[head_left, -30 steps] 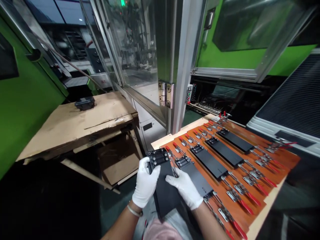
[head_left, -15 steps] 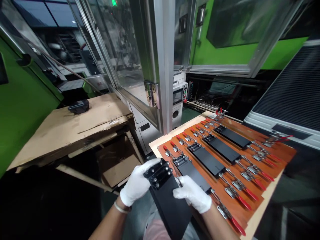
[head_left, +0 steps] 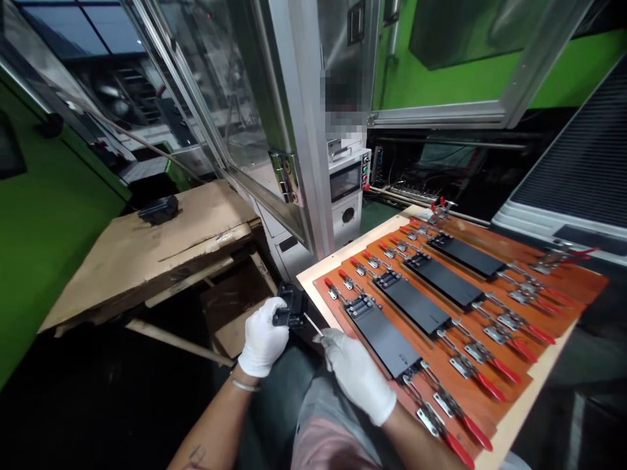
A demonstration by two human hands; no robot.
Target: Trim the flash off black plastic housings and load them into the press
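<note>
The left hand (head_left: 264, 336) closes on a black part (head_left: 292, 301), seemingly for steadiness; at its four o'clock, the right hand (head_left: 357, 372) pinches a thin rod (head_left: 312, 324).

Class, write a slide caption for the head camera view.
Gloved left hand grips a black part; right hand holds a thin rod.

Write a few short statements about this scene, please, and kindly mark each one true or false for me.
1. The left hand holds a black part. True.
2. The right hand is holding nothing. False: it holds a thin rod.
3. Four black plates are on the orange board. True.
4. The clamp handles on the board are all green. False: they are red.
5. A black object lies on the brown-topped table. True.
</note>
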